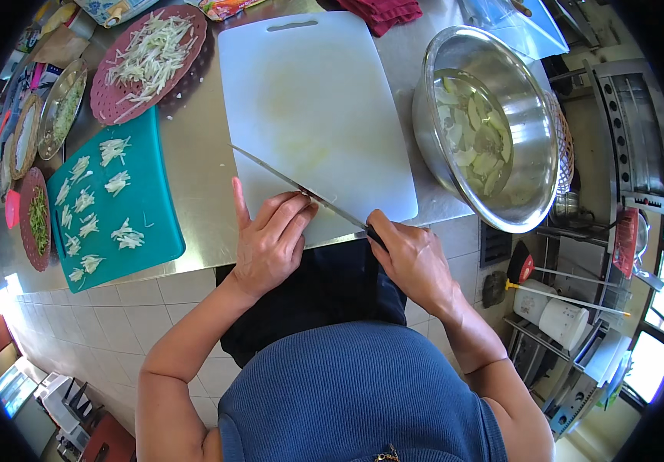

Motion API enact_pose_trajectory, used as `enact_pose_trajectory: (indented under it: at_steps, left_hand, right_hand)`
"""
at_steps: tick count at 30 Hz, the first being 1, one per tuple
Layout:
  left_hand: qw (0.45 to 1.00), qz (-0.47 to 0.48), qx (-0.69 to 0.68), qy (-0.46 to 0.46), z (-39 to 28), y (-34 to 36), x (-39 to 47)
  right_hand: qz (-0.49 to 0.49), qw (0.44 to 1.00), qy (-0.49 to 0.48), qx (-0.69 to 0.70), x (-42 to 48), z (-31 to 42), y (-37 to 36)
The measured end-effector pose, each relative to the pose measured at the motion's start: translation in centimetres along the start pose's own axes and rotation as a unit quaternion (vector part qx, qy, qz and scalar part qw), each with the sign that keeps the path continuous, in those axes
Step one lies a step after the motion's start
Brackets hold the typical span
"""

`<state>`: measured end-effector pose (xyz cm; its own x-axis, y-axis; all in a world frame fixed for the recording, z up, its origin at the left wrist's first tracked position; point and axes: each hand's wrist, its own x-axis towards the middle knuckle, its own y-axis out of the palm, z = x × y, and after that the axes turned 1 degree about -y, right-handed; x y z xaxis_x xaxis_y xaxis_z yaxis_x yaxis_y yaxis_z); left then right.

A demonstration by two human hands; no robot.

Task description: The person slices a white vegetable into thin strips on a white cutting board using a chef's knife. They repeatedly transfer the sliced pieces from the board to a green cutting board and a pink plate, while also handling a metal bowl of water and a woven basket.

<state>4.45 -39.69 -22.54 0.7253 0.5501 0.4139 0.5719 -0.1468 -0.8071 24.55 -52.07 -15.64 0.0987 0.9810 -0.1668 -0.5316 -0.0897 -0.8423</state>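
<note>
My right hand [416, 260] grips the black handle of a kitchen knife [332, 207], whose long blade points up and left across the near part of a white cutting board [314, 104]. Beside the blade, my left hand [277, 237] has its fingers bent and pressed near the board's front edge, thumb out to the side. Those fingertips hide most of whatever lies beneath them; a small pale shred shows by the blade. Several little piles of pale julienned strips [117, 183] lie on a teal cutting board [147, 173] to the left.
A steel bowl [517, 110] holding pale green slices [485, 138] in water stands at the right. At the upper left, a pink plate [101, 92] carries more shreds [156, 55]. A smaller pink plate [26, 231] bears green strips. A dark red cloth [384, 11] lies beyond the white board.
</note>
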Motion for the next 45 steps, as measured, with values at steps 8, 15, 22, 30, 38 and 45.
enact_pose_trajectory:
  at_steps: [8, 15, 22, 30, 38, 45]
  left_hand:
    - [1.0, 0.009, -0.012, -0.003, 0.0, 0.1, -0.1]
    - [1.0, 0.011, 0.01, 0.001, 0.3, 0.0, -0.4]
    - [1.0, 0.008, 0.018, 0.008, 0.3, 0.1, -0.4]
    - [1.0, 0.013, 0.019, 0.006, 0.2, -0.2, -0.1]
    - [1.0, 0.021, 0.014, 0.002, 0.2, -0.1, -0.3]
    - [1.0, 0.019, 0.011, 0.003, 0.3, -0.2, -0.3]
  right_hand:
    - [0.014, 1.0, 0.021, -0.008, 0.2, -0.1, 0.7]
    - [-0.009, 1.0, 0.003, 0.023, 1.3, -0.5, 1.1]
    - [-0.015, 1.0, 0.02, -0.01, 0.6, -0.3, 0.8]
    - [0.001, 1.0, -0.001, 0.008, 0.0, 0.0, 0.3]
    - [0.015, 1.0, 0.002, -0.002, -0.2, -0.2, 0.3]
    - [-0.009, 1.0, 0.0, -0.012, 0.9, -0.2, 1.4]
